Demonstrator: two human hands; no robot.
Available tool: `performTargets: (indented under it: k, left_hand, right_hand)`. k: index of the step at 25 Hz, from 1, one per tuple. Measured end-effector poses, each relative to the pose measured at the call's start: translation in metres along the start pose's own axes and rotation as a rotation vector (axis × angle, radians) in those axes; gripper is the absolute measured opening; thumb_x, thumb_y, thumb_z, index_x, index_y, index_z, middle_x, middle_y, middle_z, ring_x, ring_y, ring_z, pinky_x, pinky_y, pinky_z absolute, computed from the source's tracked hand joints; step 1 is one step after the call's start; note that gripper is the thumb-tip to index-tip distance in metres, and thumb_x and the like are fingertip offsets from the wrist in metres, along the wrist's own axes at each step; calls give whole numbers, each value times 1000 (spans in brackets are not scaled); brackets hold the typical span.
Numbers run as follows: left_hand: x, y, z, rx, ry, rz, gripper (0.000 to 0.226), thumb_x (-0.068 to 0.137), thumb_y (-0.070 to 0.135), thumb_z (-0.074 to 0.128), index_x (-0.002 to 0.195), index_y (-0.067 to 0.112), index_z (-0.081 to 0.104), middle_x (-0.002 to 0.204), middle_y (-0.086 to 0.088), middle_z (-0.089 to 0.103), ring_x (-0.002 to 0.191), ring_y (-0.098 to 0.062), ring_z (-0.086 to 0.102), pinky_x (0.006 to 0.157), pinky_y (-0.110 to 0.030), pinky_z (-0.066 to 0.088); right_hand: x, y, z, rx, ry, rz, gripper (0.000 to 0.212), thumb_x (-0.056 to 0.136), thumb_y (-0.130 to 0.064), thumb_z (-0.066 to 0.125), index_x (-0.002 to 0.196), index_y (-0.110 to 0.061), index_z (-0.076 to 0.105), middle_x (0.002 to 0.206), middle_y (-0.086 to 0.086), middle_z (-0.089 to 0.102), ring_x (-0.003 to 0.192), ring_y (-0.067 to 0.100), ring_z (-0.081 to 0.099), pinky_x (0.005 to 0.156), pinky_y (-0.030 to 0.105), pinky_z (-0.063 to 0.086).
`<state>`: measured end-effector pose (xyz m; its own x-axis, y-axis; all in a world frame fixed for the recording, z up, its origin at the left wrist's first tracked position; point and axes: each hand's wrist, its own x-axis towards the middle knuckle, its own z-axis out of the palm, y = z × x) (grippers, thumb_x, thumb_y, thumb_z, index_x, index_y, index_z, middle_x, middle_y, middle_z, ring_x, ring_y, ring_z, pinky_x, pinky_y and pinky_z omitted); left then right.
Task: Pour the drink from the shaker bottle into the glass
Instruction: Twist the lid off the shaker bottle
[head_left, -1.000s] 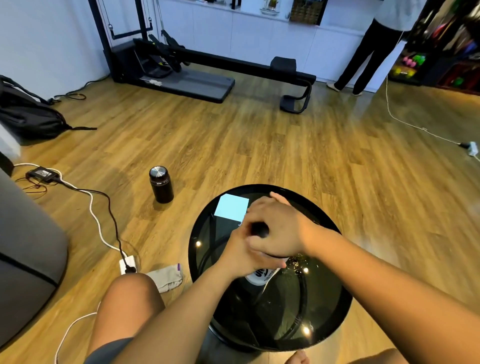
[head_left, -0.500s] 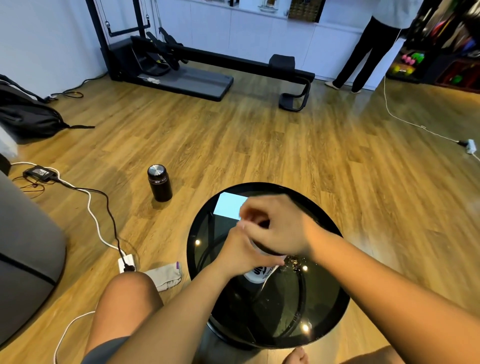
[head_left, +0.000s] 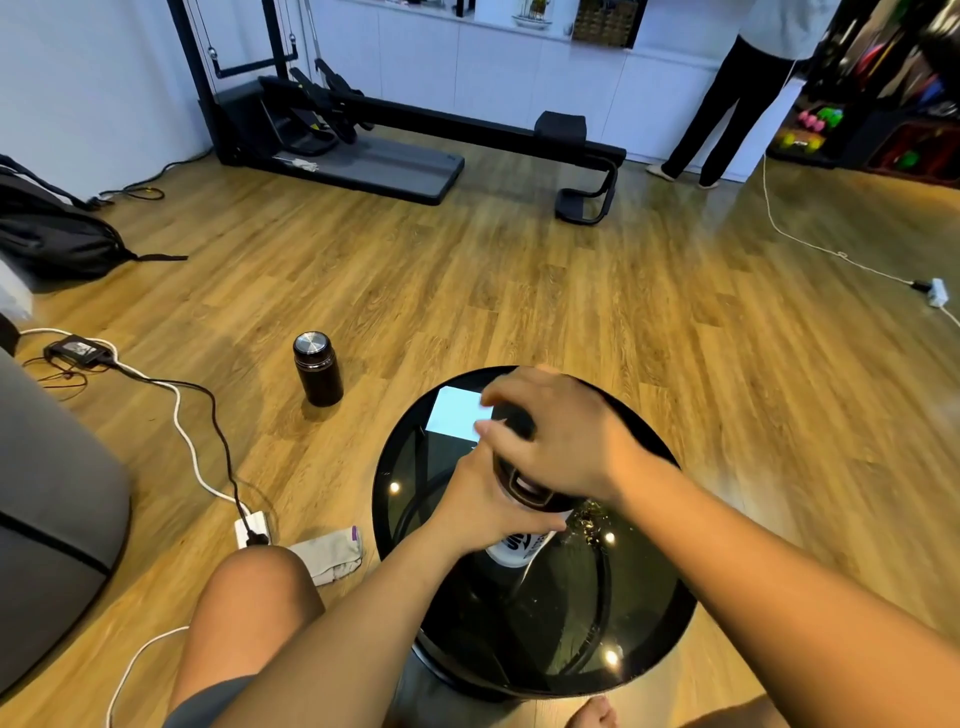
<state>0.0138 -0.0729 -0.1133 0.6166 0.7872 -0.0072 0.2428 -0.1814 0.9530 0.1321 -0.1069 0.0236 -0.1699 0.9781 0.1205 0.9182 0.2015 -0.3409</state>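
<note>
A white shaker bottle (head_left: 511, 548) with black print and a black lid (head_left: 524, 486) stands on the round black glass table (head_left: 613, 639). My left hand (head_left: 478, 506) is wrapped around the bottle's body from the left. My right hand (head_left: 558, 436) grips the lid from above, fingers curled over its top. A cut-glass tumbler (head_left: 589, 517) shows as a small sparkling patch just right of the bottle, mostly hidden under my right wrist.
A pale blue card (head_left: 454, 413) lies at the table's far edge. On the wooden floor stand a dark flask (head_left: 318, 376), a power strip (head_left: 253, 529) with cables, and a folded cloth (head_left: 330, 558). My bare knee (head_left: 254, 603) is left of the table. A person (head_left: 727, 88) stands far back.
My right hand has turned on the lid and lifted a little, uncovering the lid's front edge. The left hand keeps its hold on the bottle, which stays in place.
</note>
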Motion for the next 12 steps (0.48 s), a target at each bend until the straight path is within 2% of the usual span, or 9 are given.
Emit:
performTargets:
  k: [2, 4, 5, 7, 9, 10, 11, 12]
  left_hand:
    - [0, 3, -1, 10, 13, -31, 105, 50, 49, 98, 138, 36, 43, 116, 21, 69, 112, 10, 66, 83, -4, 51]
    - [2, 1, -1, 9, 17, -17, 106, 49, 47, 100, 138, 36, 43, 116, 17, 71, 108, 10, 67, 82, -6, 53]
    - [2, -1, 0, 15, 17, -13, 105, 49, 45, 100, 137, 36, 44, 115, 16, 71, 106, 9, 68, 81, -6, 53]
    - [2, -3, -1, 24, -3, -9, 98, 54, 36, 102, 136, 28, 50, 115, 16, 71, 106, 3, 70, 82, -7, 52]
    - [3, -8, 1, -23, -28, 2, 90, 62, 19, 102, 138, 14, 54, 124, 6, 69, 115, -4, 68, 92, -12, 51]
    - [4, -9, 2, -46, -27, 17, 90, 63, 15, 101, 139, 13, 53, 128, 3, 68, 119, -3, 66, 96, -14, 50]
    - [4, -8, 2, -45, -16, 25, 94, 62, 19, 102, 140, 22, 51, 127, 7, 67, 119, 2, 65, 95, -12, 50]
    - [3, -6, 2, -17, 5, 20, 97, 57, 29, 102, 137, 37, 47, 122, 14, 67, 116, 9, 64, 91, -9, 51]
  right_hand:
    - [5, 12, -3, -374, -99, 289, 52, 93, -61, 35, 129, -28, 52, 116, 5, 58, 113, 29, 52, 79, 40, 44]
    - [6, 16, -3, -364, -244, 399, 47, 94, -54, 33, 129, -27, 51, 118, 9, 53, 109, 33, 51, 75, 38, 41]
    - [7, 12, -2, -292, -274, 346, 42, 92, -49, 36, 125, -28, 54, 114, 7, 52, 105, 32, 51, 76, 38, 41]
    - [5, 0, 3, -175, -278, 75, 32, 83, -41, 44, 104, -27, 64, 99, 1, 55, 97, 26, 51, 82, 39, 42]
    - [2, -13, 6, -75, -271, -138, 22, 76, -39, 50, 84, -26, 67, 83, -4, 60, 87, 19, 53, 86, 40, 43]
    - [1, -15, 5, 9, -249, -141, 21, 79, -40, 54, 87, -26, 67, 84, -5, 62, 88, 17, 55, 86, 40, 44]
    - [2, -10, 3, 62, -207, -80, 25, 84, -44, 54, 98, -27, 67, 94, -4, 64, 95, 17, 57, 87, 40, 46]
    - [4, -3, 1, 13, -140, 25, 35, 90, -51, 49, 112, -28, 63, 105, -1, 62, 105, 19, 55, 87, 40, 46]
